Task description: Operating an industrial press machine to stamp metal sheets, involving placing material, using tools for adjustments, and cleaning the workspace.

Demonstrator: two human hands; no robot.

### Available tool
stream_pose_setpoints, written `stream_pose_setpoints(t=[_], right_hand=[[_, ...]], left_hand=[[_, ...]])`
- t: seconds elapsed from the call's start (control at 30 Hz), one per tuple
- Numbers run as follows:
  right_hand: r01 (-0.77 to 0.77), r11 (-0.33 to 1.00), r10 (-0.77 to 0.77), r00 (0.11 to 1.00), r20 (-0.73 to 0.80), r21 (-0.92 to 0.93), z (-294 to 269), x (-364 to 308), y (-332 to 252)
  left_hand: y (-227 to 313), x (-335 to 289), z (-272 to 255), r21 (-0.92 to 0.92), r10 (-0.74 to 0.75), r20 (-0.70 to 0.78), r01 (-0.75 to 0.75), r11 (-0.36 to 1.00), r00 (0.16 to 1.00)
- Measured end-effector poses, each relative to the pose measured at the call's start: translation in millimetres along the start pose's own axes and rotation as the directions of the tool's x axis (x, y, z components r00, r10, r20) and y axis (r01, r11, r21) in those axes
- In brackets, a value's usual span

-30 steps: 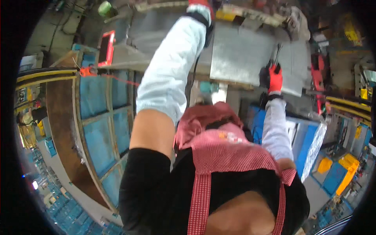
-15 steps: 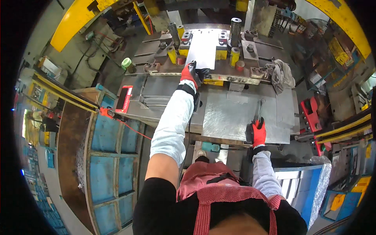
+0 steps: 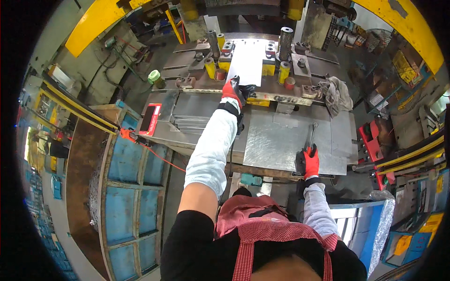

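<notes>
My left hand (image 3: pixel 234 90), in a red and black glove, reaches forward and is closed on the near left corner of a bright, pale flat sheet (image 3: pixel 246 61). That sheet lies over the die (image 3: pixel 300 91), between blocks and posts. In a matching glove, my right hand (image 3: pixel 308 161) is closed around a slim metal tool with a rounded end (image 3: pixel 313 133), wrench-like in shape. The tool lies over a wide grey metal plate (image 3: pixel 267 140) on the near table. My fingertips under the pale sheet are partly hidden.
Left of the plate rest stacked metal sheets (image 3: pixel 190 122) and a red-framed dark panel (image 3: pixel 149 119). A grey rag (image 3: pixel 336 96) hangs at the die's right. Yellow posts (image 3: pixel 284 72) rise from the die. A blue-panelled rack (image 3: pixel 123 210) stands at left, yellow-black bars at both sides.
The whole view has shifted slightly. Both hands keep their holds, and the pale sheet shows no clear movement against the die.
</notes>
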State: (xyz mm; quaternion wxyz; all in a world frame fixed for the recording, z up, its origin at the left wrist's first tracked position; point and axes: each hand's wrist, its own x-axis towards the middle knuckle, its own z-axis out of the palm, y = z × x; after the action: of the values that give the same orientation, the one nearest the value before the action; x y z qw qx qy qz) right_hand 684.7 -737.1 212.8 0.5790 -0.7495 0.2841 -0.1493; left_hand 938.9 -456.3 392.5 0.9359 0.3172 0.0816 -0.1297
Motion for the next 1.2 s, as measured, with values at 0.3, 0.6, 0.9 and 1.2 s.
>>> stream_pose_setpoints(t=[0.3,0.6,0.9,1.2], right_hand=[[0.024,0.993,-0.029,0.998,-0.047,-0.112,-0.5,3.9,10.7],[0.053,0.991,-0.056,0.998,-0.015,-0.124,1.6,2.0,10.5],[0.016,0.993,-0.021,0.999,-0.041,-0.117,2.6,-5.0,-4.9],[0.045,0.998,-0.046,0.999,-0.028,-0.040,6.5,-7.2,-5.7]], left_hand=[[-3.8,-1.1,5.3,0.002,0.007,-0.047,-0.007,1.000,0.999],[1.1,-7.9,6.1,0.030,0.013,-0.087,-0.011,0.999,0.996],[-0.9,-2.8,0.5,0.014,-0.011,-0.041,0.012,1.000,0.999],[1.6,-4.9,-2.3,0.034,-0.004,-0.054,0.005,0.999,0.999]])
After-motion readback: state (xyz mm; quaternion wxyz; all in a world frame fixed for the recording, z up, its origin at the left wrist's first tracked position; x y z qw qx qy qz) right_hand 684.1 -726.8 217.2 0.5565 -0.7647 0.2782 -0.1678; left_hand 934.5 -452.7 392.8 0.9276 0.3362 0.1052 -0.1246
